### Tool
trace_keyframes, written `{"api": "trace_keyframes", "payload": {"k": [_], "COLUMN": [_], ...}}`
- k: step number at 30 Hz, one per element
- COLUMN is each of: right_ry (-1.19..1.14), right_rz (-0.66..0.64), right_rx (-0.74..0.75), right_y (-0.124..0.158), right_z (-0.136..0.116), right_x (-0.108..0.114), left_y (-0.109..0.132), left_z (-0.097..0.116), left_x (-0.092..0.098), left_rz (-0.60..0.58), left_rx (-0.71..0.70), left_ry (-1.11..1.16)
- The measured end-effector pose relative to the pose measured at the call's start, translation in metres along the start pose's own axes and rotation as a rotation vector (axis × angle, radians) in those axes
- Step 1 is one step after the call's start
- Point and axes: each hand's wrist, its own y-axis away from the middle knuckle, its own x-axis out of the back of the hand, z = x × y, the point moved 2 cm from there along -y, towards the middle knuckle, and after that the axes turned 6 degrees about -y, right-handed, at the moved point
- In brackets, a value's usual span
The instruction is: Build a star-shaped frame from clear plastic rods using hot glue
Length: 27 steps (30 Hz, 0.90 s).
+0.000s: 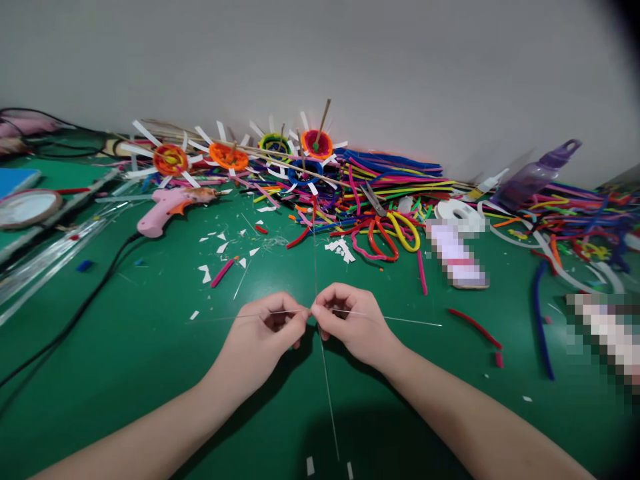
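Observation:
Over the green table mat (150,347), my left hand (267,333) and my right hand (350,323) meet fingertip to fingertip. Both are closed in a pinch where two thin metal wires cross. One thin wire (410,321) runs left to right through both pinches. The other wire (327,387) runs from the far pile toward me, passing between the hands. Neither hand touches anything else.
A pink glue gun (165,207) with a black cord lies at the back left. Round colourful flower-like crafts (227,157) with white strips and sticks stand along the wall. Heaps of coloured pipe cleaners (390,177), scissors (395,233), white tape rolls (457,212), a purple bottle (537,173) and paper scraps lie around.

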Motion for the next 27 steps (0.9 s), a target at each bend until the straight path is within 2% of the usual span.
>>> {"api": "trace_keyframes", "payload": {"k": [11,27], "right_ry": [-0.094,-0.104], "right_rz": [-0.001,0.055], "right_rx": [0.057,0.041], "right_y": [0.0032,0.0021], "right_z": [0.0025,0.0013], "right_x": [-0.0066,-0.0052], "left_y": [-0.0003,-0.0013], "left_z": [-0.0049,-0.0038], "left_x": [-0.0013,-0.0021], "left_rz": [0.05,0.079], "left_rx": [-0.094,-0.153], "left_ry": [0.005,0.038]}}
